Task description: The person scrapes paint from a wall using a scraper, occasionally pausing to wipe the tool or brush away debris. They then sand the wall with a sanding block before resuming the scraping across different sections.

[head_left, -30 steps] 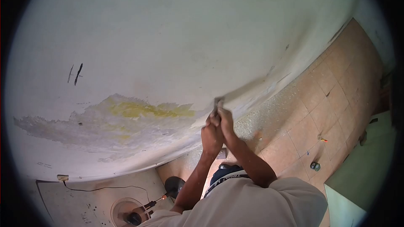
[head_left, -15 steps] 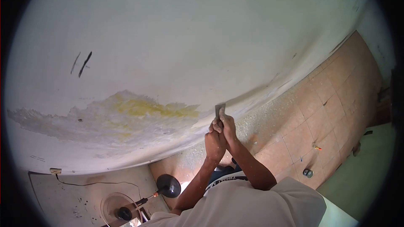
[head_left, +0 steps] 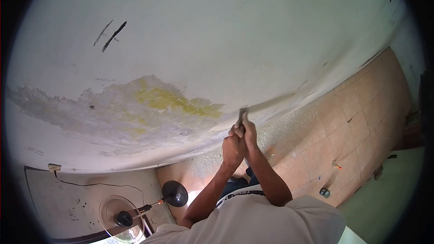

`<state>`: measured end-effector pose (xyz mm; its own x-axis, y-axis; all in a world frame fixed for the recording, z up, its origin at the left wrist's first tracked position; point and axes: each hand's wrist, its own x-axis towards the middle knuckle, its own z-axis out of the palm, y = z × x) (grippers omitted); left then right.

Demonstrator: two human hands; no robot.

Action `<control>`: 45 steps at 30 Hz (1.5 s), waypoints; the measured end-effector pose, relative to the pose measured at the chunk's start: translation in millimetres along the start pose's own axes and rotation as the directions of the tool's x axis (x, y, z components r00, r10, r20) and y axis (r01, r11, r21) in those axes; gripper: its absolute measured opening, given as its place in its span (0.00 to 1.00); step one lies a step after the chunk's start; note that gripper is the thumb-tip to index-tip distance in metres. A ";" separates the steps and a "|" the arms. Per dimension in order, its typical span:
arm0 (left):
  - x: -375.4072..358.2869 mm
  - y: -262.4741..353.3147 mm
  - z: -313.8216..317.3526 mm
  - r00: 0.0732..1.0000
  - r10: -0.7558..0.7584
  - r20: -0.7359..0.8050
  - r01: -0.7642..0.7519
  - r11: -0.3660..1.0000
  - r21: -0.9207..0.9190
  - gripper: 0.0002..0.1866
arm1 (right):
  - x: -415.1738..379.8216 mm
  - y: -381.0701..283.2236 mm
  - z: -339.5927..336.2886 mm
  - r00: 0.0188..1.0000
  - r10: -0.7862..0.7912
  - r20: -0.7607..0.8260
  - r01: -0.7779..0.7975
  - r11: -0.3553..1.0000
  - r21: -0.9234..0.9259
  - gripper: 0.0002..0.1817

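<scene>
A scraper (head_left: pixel 242 114) with a flat greyish blade stands against the pale wall (head_left: pixel 253 40), low down near the floor line. My right hand (head_left: pixel 249 132) is wrapped round it, thumb along its upper part. Just below and to the left, my left hand (head_left: pixel 233 149) is closed at the scraper's lower end, pressed against the right; most of the handle is hidden by fingers. Left of the blade spreads a rough patch (head_left: pixel 167 101) where the paint is off, grey with yellow areas.
Pale crumbs lie on the tiled floor (head_left: pixel 316 149) along the wall's foot. A standing fan (head_left: pixel 122 219) is at the lower left, its cable running to a socket (head_left: pixel 54 167). On the right are a small dark round container (head_left: pixel 325 193) and a small red-and-yellow item (head_left: pixel 337 166).
The view has shifted, so the wall marks and patch sit higher and further right. The scraper's blade now leans more to the right and looks slightly blurred; both hands keep their grip.
</scene>
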<state>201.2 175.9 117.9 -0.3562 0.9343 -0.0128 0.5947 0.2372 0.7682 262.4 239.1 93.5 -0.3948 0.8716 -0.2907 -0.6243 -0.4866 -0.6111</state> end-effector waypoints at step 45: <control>-8.3 -22.0 23.7 0.992 -0.058 -0.111 0.006 0.907 -0.420 0.18 | -10.4 -18.3 26.2 0.998 -0.049 0.046 0.061 0.949 -0.310 0.30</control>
<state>208.1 169.3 86.0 -0.4676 0.8838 0.0138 0.2346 0.1090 0.9660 260.2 237.4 127.0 -0.3943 0.8908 -0.2257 -0.4075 -0.3897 -0.8259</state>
